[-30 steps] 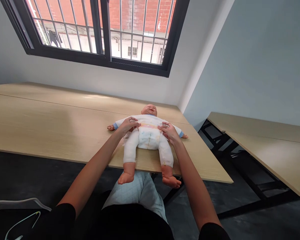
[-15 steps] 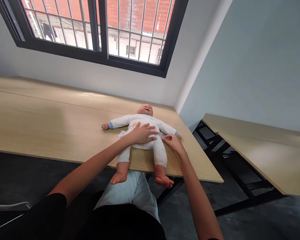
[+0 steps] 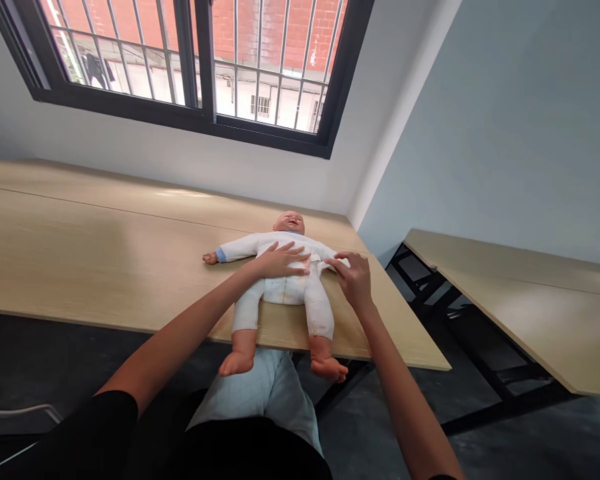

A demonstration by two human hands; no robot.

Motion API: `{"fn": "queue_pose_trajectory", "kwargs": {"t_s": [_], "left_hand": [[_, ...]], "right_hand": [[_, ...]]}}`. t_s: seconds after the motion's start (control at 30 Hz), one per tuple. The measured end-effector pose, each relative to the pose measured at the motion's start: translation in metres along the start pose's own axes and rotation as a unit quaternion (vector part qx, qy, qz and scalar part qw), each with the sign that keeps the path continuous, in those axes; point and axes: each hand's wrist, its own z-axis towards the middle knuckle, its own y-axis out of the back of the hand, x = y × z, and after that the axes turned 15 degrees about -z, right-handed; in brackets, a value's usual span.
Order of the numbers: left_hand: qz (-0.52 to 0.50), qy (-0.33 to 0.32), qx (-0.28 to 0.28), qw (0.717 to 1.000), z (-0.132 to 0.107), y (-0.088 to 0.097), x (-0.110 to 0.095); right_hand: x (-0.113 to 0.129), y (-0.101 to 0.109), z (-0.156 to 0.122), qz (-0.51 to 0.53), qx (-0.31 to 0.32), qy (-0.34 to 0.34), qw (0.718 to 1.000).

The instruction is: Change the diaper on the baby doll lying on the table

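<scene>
The doll (image 3: 320, 310) is laid on its back near the right end of the desk (image 3: 155, 253), feet hung over the front edge. Its diaper (image 3: 287, 291) is pressed by the flat, spread left hand (image 3: 279, 262), one side being pinched by the right hand (image 3: 353, 275).

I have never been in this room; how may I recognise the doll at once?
Under the barred window runs a long pale table. At its near edge, towards the right end, the doll lies on its back, the person's left hand across its belly. Its white sleeve with a blue cuff sets it apart from the person's bare arms.
</scene>
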Motion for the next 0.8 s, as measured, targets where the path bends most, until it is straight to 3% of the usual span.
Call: {"fn": "queue_pose_trajectory", "kwargs": {"t_s": [0.17,0.3,0.47,0.67,0.73,0.8], "left_hand": [[0.006,0.006,-0.006,1.000,0.004,-0.004,0.006],[0.000,-0.001,-0.009,1.000,0.005,-0.007,0.011],[-0.020,-0.010,-0.023,0.999,0.004,-0.007,0.013],[-0.042,-0.012,-0.051,0.998,0.002,-0.006,0.020],[-0.046,-0.012,-0.051,0.998,0.002,-0.005,0.025],[-0.050,-0.015,-0.047,0.998,0.003,-0.004,0.028]], "right_hand": [[0.029,-0.004,0.034,-0.027,0.023,0.140,0.989],[0.042,-0.014,0.045,0.017,0.046,0.150,0.988],[0.040,-0.027,0.046,0.178,0.094,0.042,0.979],[0.047,-0.040,0.045,0.394,0.139,-0.111,0.902],[0.049,-0.039,0.045,0.394,0.108,-0.144,0.901],[0.049,-0.033,0.046,0.353,0.031,-0.186,0.917]]}}
